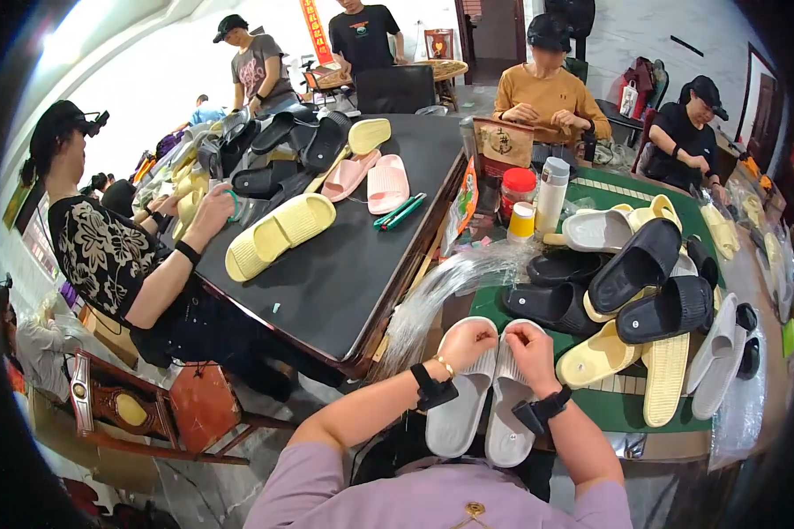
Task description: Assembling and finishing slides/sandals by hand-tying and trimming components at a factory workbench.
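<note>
A pair of light grey slippers lies side by side at the near edge of the green mat, the left slipper [456,414] and the right slipper [511,414] pointing away from me. Over the far part of the left one is my left hand [468,342], fingers pinched together. My right hand [531,354] is closed in the same way above the other slipper, its fingertips close to those of the left. Whatever lies between the fingertips is too small to make out. Dark bands circle both my wrists.
Black, cream and grey slippers [635,291] are heaped right of my hands on the green mat [622,410]. Clear plastic wrap [450,286], a red-lidded jar [517,189] and a white flask [551,194] stand beyond. Co-workers surround the tables; one at left holds scissors [233,205].
</note>
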A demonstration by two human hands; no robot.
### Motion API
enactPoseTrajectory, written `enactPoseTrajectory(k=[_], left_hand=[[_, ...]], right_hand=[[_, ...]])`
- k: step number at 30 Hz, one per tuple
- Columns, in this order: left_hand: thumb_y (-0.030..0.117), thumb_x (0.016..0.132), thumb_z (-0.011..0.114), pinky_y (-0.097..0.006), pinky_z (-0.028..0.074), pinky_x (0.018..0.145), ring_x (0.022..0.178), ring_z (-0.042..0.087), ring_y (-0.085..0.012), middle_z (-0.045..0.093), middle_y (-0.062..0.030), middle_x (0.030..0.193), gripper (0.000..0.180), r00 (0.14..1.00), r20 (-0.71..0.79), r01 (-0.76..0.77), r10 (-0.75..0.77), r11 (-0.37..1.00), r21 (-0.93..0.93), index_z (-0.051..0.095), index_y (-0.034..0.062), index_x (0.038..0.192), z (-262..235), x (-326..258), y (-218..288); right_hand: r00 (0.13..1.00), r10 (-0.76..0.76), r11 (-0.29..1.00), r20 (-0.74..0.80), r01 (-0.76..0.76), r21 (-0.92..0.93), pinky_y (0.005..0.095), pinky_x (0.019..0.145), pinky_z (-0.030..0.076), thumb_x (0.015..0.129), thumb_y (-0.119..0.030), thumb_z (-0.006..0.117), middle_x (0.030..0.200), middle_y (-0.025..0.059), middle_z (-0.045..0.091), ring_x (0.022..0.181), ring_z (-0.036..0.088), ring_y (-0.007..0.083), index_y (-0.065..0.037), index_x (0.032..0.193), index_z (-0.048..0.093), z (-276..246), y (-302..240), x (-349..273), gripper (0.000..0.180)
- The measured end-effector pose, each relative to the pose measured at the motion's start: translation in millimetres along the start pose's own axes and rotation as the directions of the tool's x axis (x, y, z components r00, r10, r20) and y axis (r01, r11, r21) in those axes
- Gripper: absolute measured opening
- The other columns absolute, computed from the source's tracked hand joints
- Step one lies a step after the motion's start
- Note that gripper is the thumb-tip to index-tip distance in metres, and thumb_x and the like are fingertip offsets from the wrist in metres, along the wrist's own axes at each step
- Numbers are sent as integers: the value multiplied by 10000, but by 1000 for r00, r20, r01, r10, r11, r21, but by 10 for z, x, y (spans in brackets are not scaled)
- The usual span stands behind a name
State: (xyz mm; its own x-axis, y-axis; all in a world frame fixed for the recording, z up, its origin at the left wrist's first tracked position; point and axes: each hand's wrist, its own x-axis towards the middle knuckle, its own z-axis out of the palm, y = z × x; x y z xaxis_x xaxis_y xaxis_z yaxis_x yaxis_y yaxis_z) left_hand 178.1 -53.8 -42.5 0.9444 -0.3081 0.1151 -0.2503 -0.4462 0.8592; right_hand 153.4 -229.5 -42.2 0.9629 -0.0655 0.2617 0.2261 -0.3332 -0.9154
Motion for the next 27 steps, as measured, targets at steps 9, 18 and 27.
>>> enactPoseTrajectory(k=[9, 18, 27], left_hand=[[222, 790, 683, -425, 479, 720, 794, 629, -311, 659, -116, 794, 144, 994, -48, -92, 103, 978, 186, 710, 89, 839, 91, 16, -61], [168, 814, 715, -350, 487, 668, 706, 615, -229, 639, -117, 792, 135, 996, -74, -41, 46, 997, 58, 725, 53, 883, 80, -20, -84], [158, 816, 713, -338, 480, 641, 686, 615, -224, 631, -124, 747, 146, 996, -83, -42, 44, 999, 29, 723, 31, 888, 81, -48, -43]], right_hand=[[998, -52, 999, 41, 51, 10, 300, 638, 479, 842, -88, 651, 770, 111, 659, 690, 613, 174, 18, 893, 693, -18, -10, -5, 125], [999, 4, 999, 35, -6, 53, 324, 639, 486, 822, -79, 656, 776, 130, 660, 687, 624, 219, 1, 887, 701, 2, -39, -5, 112], [998, -32, 999, 57, 30, 38, 331, 637, 486, 817, -78, 664, 773, 123, 664, 687, 624, 222, 1, 881, 707, -7, -14, -10, 111]])
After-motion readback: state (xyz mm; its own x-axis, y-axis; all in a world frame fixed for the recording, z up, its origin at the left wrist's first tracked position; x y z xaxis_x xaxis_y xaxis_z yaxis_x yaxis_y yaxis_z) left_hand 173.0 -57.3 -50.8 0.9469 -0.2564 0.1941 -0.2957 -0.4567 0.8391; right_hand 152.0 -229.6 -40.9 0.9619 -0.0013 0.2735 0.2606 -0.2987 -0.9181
